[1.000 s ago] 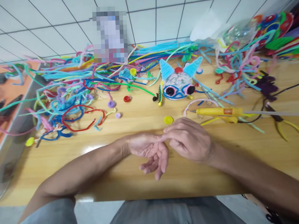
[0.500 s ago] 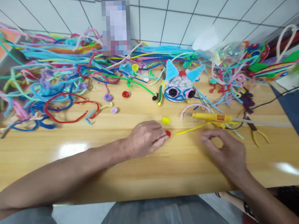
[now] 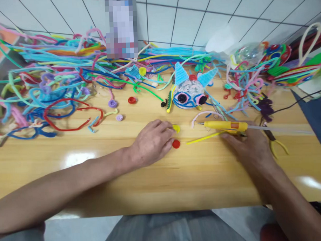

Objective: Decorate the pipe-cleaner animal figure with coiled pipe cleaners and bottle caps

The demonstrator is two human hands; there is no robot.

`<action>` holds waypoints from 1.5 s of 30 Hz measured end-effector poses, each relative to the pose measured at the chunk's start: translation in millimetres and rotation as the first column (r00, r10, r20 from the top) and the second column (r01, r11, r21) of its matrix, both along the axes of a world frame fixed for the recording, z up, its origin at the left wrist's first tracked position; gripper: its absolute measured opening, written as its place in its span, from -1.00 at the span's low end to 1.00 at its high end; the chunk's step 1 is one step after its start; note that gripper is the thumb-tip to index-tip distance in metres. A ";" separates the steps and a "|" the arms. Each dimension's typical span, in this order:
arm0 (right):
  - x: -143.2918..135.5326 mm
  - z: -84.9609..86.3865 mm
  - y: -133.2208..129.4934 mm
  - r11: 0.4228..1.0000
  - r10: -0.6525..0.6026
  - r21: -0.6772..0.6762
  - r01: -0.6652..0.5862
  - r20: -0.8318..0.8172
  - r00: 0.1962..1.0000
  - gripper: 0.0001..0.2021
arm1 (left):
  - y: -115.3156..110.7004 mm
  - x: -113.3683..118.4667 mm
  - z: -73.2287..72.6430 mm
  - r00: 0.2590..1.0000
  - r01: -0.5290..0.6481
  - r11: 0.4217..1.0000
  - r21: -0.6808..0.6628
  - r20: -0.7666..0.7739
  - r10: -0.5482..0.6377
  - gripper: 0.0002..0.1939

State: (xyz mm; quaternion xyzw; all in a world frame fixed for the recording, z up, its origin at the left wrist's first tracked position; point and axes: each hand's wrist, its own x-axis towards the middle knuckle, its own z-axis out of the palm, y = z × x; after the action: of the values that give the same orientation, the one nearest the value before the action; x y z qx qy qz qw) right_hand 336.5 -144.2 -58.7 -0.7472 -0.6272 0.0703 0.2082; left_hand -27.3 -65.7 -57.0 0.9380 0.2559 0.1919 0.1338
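My left hand [image 3: 153, 143] rests on the wooden table, its fingertips at a small yellow coil [image 3: 176, 128]. A red disc [image 3: 176, 144] lies just beside the thumb. On the right, my right hand [image 3: 252, 145] is at the handle of a yellow glue gun [image 3: 221, 125], fingers around its underside. The gun's nozzle points left and a clear glue stick extends from its back. A yellow pipe cleaner [image 3: 203, 138] lies between the hands. Behind them sits a round head [image 3: 190, 93] with blue ears and black eyes.
Tangled pipe cleaners [image 3: 54, 82] cover the left and back of the table [image 3: 113, 196]. Yellow-handled pliers [image 3: 278, 146] lie at the right, near a black cable. A green and yellow cutter [image 3: 169, 99] is beside the head. A red coil [image 3: 132, 100] and purple coils lie left of it.
My right hand has moved right and taken hold of the glue gun's handle. My left hand's fingers have let go of the red disc and moved up to the yellow coil.
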 end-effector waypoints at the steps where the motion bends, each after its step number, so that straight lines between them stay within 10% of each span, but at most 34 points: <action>1: -1.0 0.9 1.6 1.000 -0.001 -0.023 0.001 -0.007 1.000 -0.69 | -1.0 0.3 -0.8 1.000 0.000 1.000 0.022 -0.021 0.001 -0.67; 17: -38.7 20.3 6.6 0.947 0.316 0.144 -0.288 -0.245 0.917 -0.84 | -1.1 -9.5 -19.9 0.974 0.107 0.987 0.122 -0.210 -0.079 -0.32; 45: -47.1 7.4 17.9 0.950 0.307 0.040 -0.309 -0.291 0.906 -0.77 | 0.4 -11.6 -25.4 0.983 0.111 0.991 0.077 -0.155 -0.098 -0.18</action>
State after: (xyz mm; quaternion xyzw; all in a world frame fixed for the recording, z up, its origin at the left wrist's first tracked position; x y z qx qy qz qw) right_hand 289.4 -126.3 -51.2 -0.6207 -0.6991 0.2148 0.2826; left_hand -38.9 -65.3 -82.4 0.9668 0.2072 0.1239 0.0836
